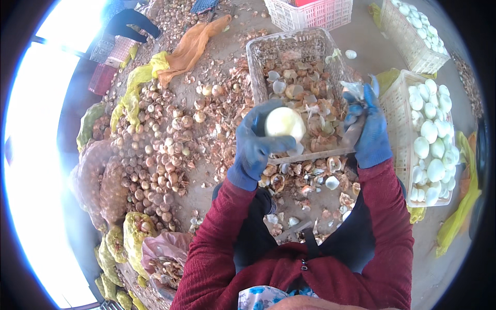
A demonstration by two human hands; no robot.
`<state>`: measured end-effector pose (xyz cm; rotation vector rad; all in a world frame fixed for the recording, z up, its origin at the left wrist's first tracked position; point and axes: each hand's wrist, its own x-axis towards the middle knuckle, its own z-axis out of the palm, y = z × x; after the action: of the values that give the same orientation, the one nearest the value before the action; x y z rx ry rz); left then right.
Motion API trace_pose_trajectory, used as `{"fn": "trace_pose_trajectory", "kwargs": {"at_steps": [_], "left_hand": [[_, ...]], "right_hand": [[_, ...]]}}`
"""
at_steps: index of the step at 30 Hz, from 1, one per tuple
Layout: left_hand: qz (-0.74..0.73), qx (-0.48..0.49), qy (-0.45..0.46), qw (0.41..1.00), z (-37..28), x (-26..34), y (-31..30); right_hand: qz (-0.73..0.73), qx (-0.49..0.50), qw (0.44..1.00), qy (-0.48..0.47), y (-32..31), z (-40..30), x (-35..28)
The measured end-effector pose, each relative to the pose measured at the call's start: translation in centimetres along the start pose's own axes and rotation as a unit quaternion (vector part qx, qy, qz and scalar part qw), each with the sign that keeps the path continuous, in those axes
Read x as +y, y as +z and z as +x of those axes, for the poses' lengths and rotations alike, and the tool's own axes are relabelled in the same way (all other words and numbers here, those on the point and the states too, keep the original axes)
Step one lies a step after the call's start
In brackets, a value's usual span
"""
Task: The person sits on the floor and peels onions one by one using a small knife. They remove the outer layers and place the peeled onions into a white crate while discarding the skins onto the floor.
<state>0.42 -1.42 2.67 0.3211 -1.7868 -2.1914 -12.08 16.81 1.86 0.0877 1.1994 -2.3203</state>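
Note:
A pale peeled onion (285,124) rests in my left hand (257,141), its gloved fingers and thumb curled around it. My right hand (370,128), also in a blue glove, has its fingers closed around a flat, brownish tool (354,131) that is too blurred to name exactly. Whitish, translucent onion skin (353,90) hangs at that hand's fingertips. Both hands are above the near part of a dirty plastic crate (254,73), which holds loose brown skins and some onions (292,92).
White crates of peeled onions (396,116) (409,44) stand at right. Unpeeled onions (155,155) spread across the left floor, beside filled mesh sacks (135,240) and an orange net (190,46). Skins litter the ground between my legs. Another person's legs (130,25) show at upper left.

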Motion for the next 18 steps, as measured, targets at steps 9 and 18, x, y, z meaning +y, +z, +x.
{"fn": "trace_pose_trajectory", "kwargs": {"at_steps": [9, 18], "left_hand": [[0.071, -0.044, 0.045, 0.995, -0.1, -1.5, 0.9], [-0.188, -0.006, -0.055, 0.981, -0.5, -0.7, -0.8]], "right_hand": [[-0.070, -0.212, 0.975, 0.003, 0.1, -3.3, 4.5], [-0.616, -0.147, 0.665, -0.395, -0.5, -0.1, 4.8]]}}
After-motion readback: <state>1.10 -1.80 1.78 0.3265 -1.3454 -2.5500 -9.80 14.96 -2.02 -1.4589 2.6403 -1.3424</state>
